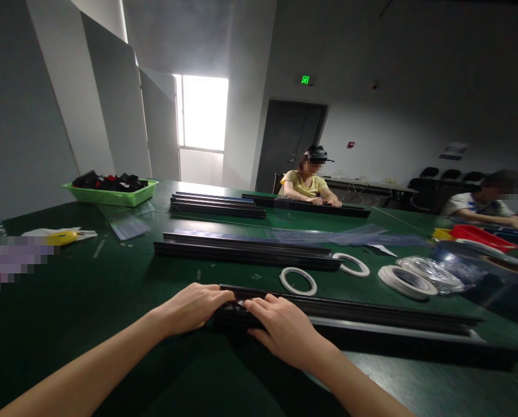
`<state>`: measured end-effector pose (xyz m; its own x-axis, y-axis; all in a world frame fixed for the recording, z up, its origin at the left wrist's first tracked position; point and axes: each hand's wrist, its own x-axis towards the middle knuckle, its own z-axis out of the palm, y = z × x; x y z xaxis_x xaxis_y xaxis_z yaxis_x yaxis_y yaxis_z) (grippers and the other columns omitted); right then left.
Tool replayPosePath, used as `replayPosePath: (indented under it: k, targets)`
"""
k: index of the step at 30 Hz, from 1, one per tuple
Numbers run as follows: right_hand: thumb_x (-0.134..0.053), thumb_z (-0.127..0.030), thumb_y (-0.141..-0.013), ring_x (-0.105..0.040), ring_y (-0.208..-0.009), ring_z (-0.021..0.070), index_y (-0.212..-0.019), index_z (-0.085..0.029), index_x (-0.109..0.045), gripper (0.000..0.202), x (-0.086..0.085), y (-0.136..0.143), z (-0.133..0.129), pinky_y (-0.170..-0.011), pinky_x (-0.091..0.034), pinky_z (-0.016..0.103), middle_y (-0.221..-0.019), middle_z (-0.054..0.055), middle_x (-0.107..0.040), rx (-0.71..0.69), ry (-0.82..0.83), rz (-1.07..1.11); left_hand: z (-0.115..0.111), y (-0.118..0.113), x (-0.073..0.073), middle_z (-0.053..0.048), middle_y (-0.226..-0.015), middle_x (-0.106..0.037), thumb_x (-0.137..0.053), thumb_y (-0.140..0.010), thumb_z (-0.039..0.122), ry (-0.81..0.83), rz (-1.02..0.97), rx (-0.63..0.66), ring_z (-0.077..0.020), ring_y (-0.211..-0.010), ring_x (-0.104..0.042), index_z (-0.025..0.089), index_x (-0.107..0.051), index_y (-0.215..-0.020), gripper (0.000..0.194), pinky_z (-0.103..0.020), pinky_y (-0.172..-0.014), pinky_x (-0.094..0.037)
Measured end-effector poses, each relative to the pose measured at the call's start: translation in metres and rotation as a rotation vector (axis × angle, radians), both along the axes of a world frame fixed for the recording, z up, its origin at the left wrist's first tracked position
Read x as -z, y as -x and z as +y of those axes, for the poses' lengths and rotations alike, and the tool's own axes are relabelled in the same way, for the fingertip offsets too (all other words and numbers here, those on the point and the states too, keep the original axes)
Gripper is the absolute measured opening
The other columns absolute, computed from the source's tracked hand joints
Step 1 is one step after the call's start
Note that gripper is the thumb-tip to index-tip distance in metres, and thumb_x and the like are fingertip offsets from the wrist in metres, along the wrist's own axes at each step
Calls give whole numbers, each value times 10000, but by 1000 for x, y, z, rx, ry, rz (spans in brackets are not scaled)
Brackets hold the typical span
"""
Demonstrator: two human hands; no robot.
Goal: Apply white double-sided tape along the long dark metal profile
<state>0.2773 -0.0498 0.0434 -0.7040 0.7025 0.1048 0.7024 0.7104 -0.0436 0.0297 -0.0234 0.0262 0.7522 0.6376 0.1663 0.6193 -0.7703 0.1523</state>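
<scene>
A long black channel-shaped profile [393, 333] lies across the green table [124, 324] in front of me, running off to the right. At its left end, my left hand [197, 307] is closed round the edge, with thumb and fingers together. My right hand [285, 329] rests just beside it, fingers bent over the profile and its thumb below. Between the fingertips shows a small pale piece [240, 303], too small to make out. A white tape ring [298, 282] lies just behind the profile.
More black profiles [245, 255] lie farther back, near clear plastic strips [345, 234]. A green basket [128, 197] of black parts stands back left. Tape rolls [406, 282], a red tray [484, 236] and a large film roll are at right. Two people [306, 182] sit across the table.
</scene>
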Motion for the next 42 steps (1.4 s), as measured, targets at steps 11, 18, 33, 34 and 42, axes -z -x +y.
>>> replayPosePath:
  k: [11, 18, 33, 34, 42]
  targets:
    - [-578, -325, -870, -590, -993, 240, -1384, -238, -451, 537, -1, 0, 0, -857, -456, 375, -1190, 49, -659, -15, -1, 6, 0, 0, 1, -49, -1155, -651, -479, -777, 50, 5, 4, -5, -213, -1028, -639, 254, -452, -1249, 515, -281, -781, -499]
    - [-615, -296, -848, -594, -999, 228, -1344, -227, -496, 514, 2, -1, 2, -861, -448, 356, -1181, 45, -668, -13, 10, 36, -1, -1, 0, -55, -1194, -639, -473, -783, 55, 11, 18, -7, -216, -1062, -627, 251, -442, -1269, 526, -303, -813, -509]
    - [-622, -322, -837, -603, -965, 247, -1232, -188, -540, 425, 0, 0, -1, -827, -455, 378, -1107, 58, -675, 25, -1, 23, 4, 2, 5, -31, -950, -690, -426, -931, 155, -188, 54, 55, -172, -869, -661, 212, -561, -1034, 179, -242, -706, -503]
    - [-621, -323, -836, -603, -966, 247, -1231, -185, -537, 427, 0, 0, -1, -827, -456, 379, -1107, 61, -672, 28, 1, 23, 5, 3, 6, -29, -923, -688, -422, -936, 161, -215, 52, 61, -168, -842, -659, 207, -567, -1005, 166, -234, -686, -499]
    - [-615, -338, -836, -593, -979, 257, -1213, -182, -542, 414, 0, 0, -1, -829, -452, 387, -1098, 68, -671, 34, -8, 1, 10, 9, 13, -50, -955, -685, -342, -965, 167, -304, -206, 83, -141, -838, -659, 195, -588, -1038, 258, -237, -732, -525]
